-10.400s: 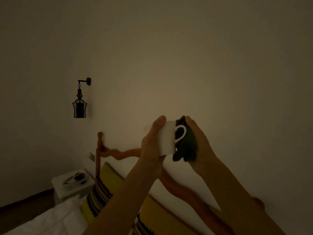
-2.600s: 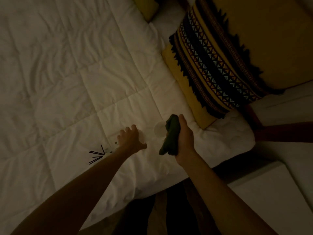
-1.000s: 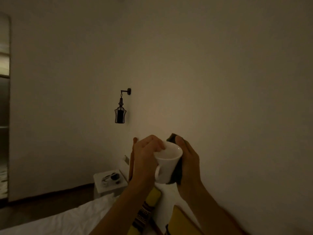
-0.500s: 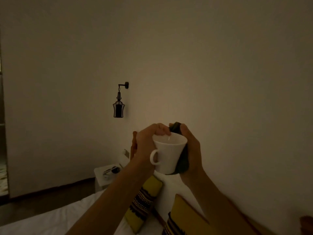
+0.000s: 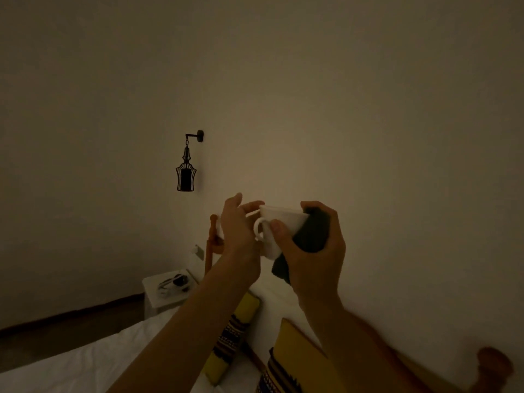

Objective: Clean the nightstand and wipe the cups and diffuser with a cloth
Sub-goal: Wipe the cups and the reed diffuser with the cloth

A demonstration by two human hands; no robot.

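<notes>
A white cup (image 5: 279, 222) is held up in front of the wall, handle towards the left. My right hand (image 5: 314, 253) grips a dark cloth (image 5: 312, 234) wrapped against the cup's right side, with the thumb pressed on the cup near the handle. My left hand (image 5: 236, 222) is beside the cup with its fingers stretched out, the fingertips touching the rim. A white nightstand (image 5: 153, 282) stands far off on the other side of the bed, with small dark items on top. No diffuser is visible.
A black cage lamp (image 5: 185, 171) hangs on the wall. Below are the white bed (image 5: 85, 364), yellow patterned pillows (image 5: 295, 361) and a wooden headboard post (image 5: 211, 245). The room is dim.
The cup has tipped so its rim is seen edge-on. My left hand has loosened from the cup and spread its fingers; my right hand has wrapped the cloth further round the cup.
</notes>
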